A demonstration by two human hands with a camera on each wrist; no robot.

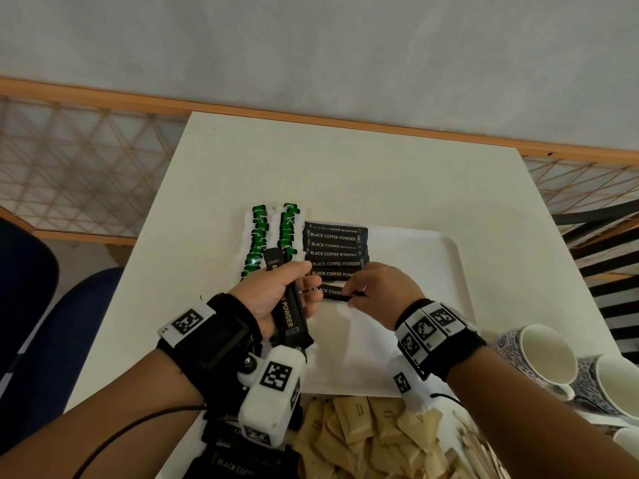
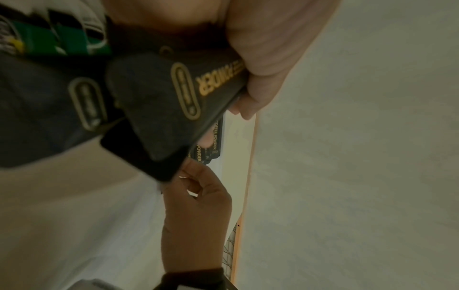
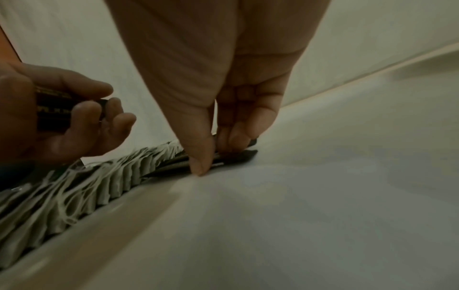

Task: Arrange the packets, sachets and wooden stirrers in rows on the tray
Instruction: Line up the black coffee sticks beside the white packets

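A white tray (image 1: 432, 257) lies on the table. Along its left side run two columns of green-tagged tea bags (image 1: 257, 236), with a row of black coffee powder sachets (image 1: 334, 252) beside them. My left hand (image 1: 276, 299) grips a bundle of black coffee sachets (image 1: 288, 305) upright, just left of the row; the bundle (image 2: 174, 102) fills the left wrist view. My right hand (image 1: 373, 288) pinches one black sachet (image 1: 332, 292) at the near end of the row, thumb and fingers (image 3: 198, 157) pressing it onto the tray.
Near the front edge lie loose brown sugar packets (image 1: 363, 430), more black sachets (image 1: 242, 464) and wooden stirrers (image 1: 473, 447). Patterned cups (image 1: 546, 357) stand at the right. The tray's right half (image 1: 415, 323) is bare. A wooden rail (image 1: 311, 115) borders the table's far side.
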